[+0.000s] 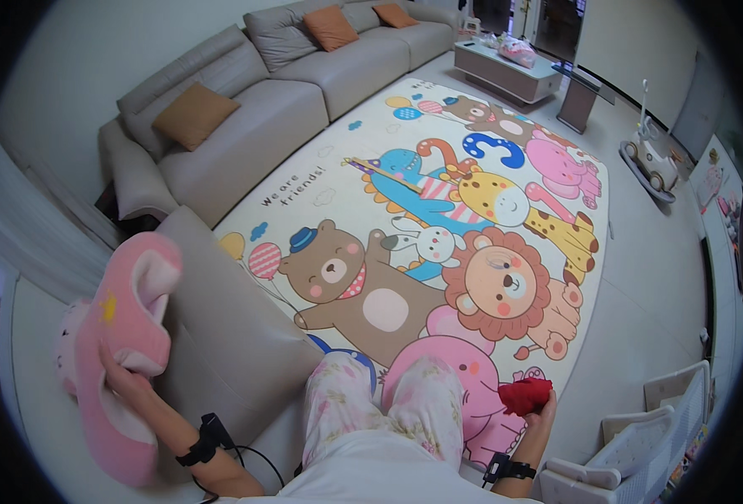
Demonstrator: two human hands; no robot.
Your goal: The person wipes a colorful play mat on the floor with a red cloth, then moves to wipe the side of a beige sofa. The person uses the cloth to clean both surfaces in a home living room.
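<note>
At the lower left, my left hand (127,384) holds a pink plush cushion (110,340) with a small yellow crown on it, raised beside the grey sofa end. Part of that hand is hidden behind the plush. My right hand (542,408), at the lower right, grips a bunched red cloth (525,396) above the edge of the cartoon play mat (371,214). Each wrist wears a black strap with a small device. My legs in floral trousers are between the hands, over the mat.
A grey leather sofa (252,120) with orange cushions (196,116) runs along the upper left. White plastic storage bins (636,435) stand at the lower right. Farther off are a coffee table (504,69) bearing bags and a child's ride-on toy (652,164).
</note>
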